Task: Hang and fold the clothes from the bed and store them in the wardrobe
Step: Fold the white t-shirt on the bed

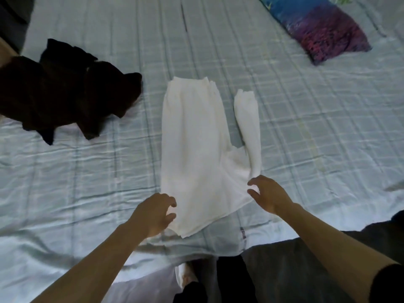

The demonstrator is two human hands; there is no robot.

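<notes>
A white garment (196, 149) lies flat on the bed, partly folded lengthwise, with one sleeve (249, 125) stretched out on its right side. My left hand (156, 214) hovers at the garment's near left corner, fingers loosely curled, holding nothing that I can see. My right hand (267, 194) is at the near right edge, fingers curved with the tips at the cloth. A heap of dark clothes (65, 90) lies on the bed to the left.
The bed carries a pale blue checked sheet (306, 127). A blue and purple pillow (323, 27) sits at the far right. The bed's near edge runs below my forearms, with dark floor and my legs beneath.
</notes>
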